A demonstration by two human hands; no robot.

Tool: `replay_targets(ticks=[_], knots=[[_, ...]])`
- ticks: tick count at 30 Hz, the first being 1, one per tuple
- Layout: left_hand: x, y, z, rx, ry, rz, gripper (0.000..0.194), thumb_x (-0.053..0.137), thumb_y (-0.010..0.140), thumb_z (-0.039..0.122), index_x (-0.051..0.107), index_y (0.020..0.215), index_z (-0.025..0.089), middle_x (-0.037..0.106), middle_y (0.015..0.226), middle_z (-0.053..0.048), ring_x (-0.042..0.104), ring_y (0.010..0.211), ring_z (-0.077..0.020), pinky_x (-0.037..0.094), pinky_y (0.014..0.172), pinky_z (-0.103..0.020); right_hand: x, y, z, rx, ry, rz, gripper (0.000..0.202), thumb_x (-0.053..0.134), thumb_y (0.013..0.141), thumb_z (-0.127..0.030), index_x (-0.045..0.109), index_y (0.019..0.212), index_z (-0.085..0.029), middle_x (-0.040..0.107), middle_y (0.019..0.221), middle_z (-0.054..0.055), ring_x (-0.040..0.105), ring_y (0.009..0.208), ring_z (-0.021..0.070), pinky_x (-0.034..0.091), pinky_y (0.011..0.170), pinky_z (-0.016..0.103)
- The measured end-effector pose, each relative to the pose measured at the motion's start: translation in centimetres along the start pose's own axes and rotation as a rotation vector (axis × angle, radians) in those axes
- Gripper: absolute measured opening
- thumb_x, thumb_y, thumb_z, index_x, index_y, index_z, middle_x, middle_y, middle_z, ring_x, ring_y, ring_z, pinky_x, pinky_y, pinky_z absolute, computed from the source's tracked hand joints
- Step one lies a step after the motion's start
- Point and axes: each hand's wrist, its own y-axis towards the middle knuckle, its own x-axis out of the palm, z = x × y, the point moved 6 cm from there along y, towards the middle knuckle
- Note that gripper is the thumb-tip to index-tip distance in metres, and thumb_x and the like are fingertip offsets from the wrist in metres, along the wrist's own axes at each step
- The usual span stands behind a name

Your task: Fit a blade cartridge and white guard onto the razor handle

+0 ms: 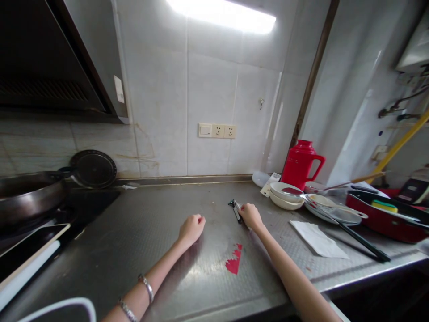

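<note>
My right hand is closed around a slim black-and-silver hand tool resting low over the steel counter. Two narrow arms of the tool stick out past my fingers toward the wall; its exact kind is too small to make out. Curled into a loose fist, my left hand rests on the counter to the left, with nothing showing in it. Between my forearms, nearer the front edge, is a ragged red patch on the steel surface.
On the right stand a red thermos jug, stacked bowls, a white napkin, a black-handled utensil and a red pan. A steel pan sits on the stove at left. A range hood hangs above.
</note>
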Motion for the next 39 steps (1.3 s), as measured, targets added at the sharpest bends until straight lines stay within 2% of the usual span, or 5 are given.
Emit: replay_targets(ticks=[7,12,17,25,39], knots=[[0.1,0.0,-0.2,0.007,-0.026,0.01,0.035,0.035,0.086,0.033,0.058,0.065,0.017,0.063,0.066,-0.002,0.053,0.062,-0.0122,0.025,0.053,-0.021,0.1,0.1,0.2,-0.002,0.019,0.008,0.029,0.047,0.079,-0.032,0.07,0.086,-0.016,0.068,0.087,0.014,0.064,0.083,0.0211,0.04,0.063,0.022],[0.0,0.0,-0.2,0.023,-0.036,0.014,0.035,0.035,0.086,0.032,0.058,0.065,0.017,0.062,0.066,-0.002,0.053,0.062,-0.0122,0.026,0.054,-0.021,-1.5,2.1,3.8,0.046,0.055,0.034,0.03,0.048,0.077,-0.033,0.067,0.097,-0.021,0.067,0.096,0.01,0.061,0.091,0.0215,0.041,0.069,0.023],[-0.1,0.0,-0.1,0.017,-0.033,0.009,0.034,0.035,0.085,0.031,0.059,0.065,0.017,0.062,0.066,-0.003,0.052,0.061,-0.012,0.026,0.054,-0.021,-0.7,5.0,5.0,-0.232,-0.011,-0.18,0.048,0.056,0.068,-0.016,0.057,0.117,-0.017,0.056,0.122,0.009,0.052,0.109,0.0184,0.037,0.086,0.021],[0.1,-0.2,-0.2,0.039,-0.02,0.008,0.032,0.036,0.085,0.03,0.059,0.066,0.017,0.063,0.066,-0.002,0.052,0.06,-0.0113,0.024,0.052,-0.021,1.8,7.2,3.3,-0.313,-0.021,-0.38,0.081,0.062,0.055,-0.006,0.04,0.133,-0.018,0.054,0.124,0.007,0.054,0.107,0.0174,0.04,0.084,0.02],[0.0,-0.1,-0.2,0.054,-0.034,0.017,0.03,0.039,0.084,0.027,0.06,0.066,0.017,0.063,0.065,-0.003,0.053,0.059,-0.0116,0.025,0.053,-0.022,0.1,6.6,3.1,-0.266,-0.026,-0.338,0.063,0.061,0.055,-0.007,0.058,0.116,-0.022,0.06,0.116,0.006,0.057,0.102,0.0193,0.042,0.08,0.022]])
